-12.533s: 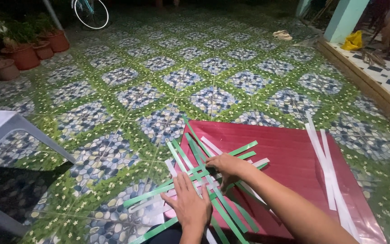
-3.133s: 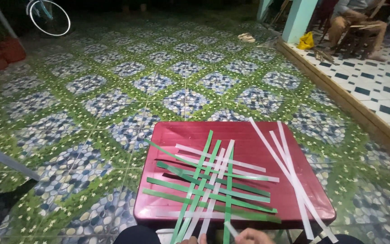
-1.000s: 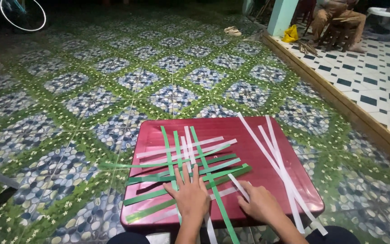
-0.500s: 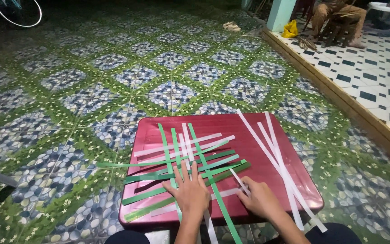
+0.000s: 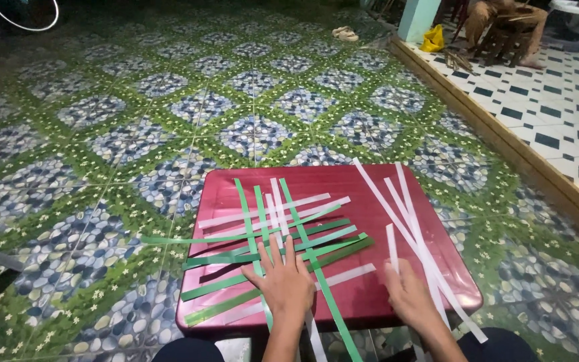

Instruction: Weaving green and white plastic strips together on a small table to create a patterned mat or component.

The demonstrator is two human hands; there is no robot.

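green, white strips [image 5: 283, 234]; maroon table [image 5: 370, 194]; green-blue floral tiles [image 5: 169, 121].

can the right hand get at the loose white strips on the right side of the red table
Probably yes. The right hand already lies on the red table at the near ends of the loose white strips, apparently touching one, with nothing between them. The left hand presses the woven strips apart from it.

Dim overall, brightest on the white checked floor [image 5: 557, 114] at upper right, fading to near black in the far upper-left corner. Soft sheen on the red table [image 5: 397, 201] and glossy green strips [image 5: 283, 258], dark shadow under its left edge. Sharp at centre, slightly soft and stretched toward the edges.
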